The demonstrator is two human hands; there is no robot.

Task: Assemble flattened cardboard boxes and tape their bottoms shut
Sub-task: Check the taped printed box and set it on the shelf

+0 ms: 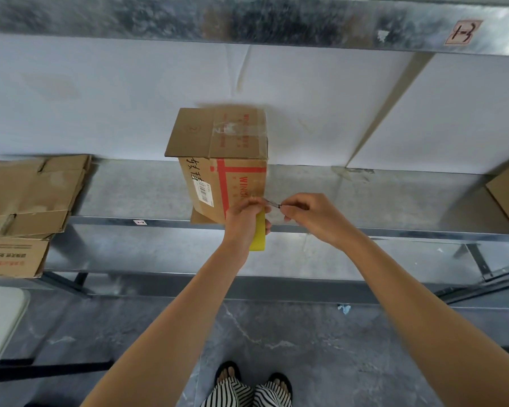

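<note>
Two hands, left (244, 219), right (312, 219); tape (272, 203), perhaps.

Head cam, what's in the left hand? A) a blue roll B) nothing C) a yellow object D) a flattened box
C: the left hand grips a yellow object in front of the cardboard box, and the right hand pinches a thin piece between the two hands.
</note>
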